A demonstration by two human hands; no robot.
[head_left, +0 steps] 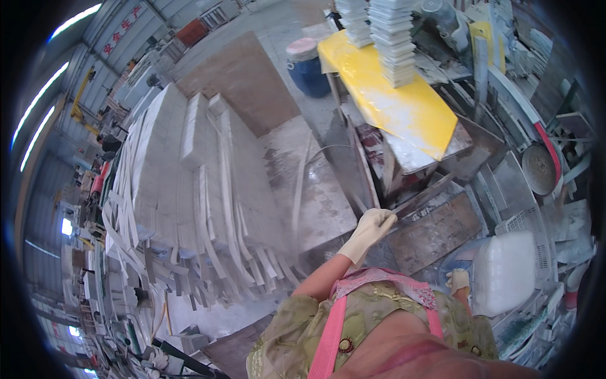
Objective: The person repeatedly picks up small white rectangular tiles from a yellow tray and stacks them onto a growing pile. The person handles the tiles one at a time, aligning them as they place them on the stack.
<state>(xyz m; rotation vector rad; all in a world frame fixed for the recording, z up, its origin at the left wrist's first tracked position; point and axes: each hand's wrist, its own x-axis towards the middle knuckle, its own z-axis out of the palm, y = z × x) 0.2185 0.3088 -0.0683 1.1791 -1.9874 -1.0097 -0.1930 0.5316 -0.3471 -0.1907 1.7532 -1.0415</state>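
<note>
Right hand [458, 281] half hidden behind the white plastic container [505, 271], grip impossible to tell. Left hand [372, 228] gloved, fingers curled over the end of a thin dark strip [420, 201]; contact too blurred to judge. Stacks of white tiles [391, 38] above the yellow counter [391, 95] cut off by the top edge. Far left of the counter, shelves too small to make out.

Left of the yellow-topped table [404, 107], a dusty strip of floor [315, 189] lies open, hemmed on its far left by leaning white stone slabs [189, 177]. On the table, 2 tile stacks [391, 38] block the back (its front half is bare). Right of it, a saw blade [536, 169] and scrap crowd the way.
</note>
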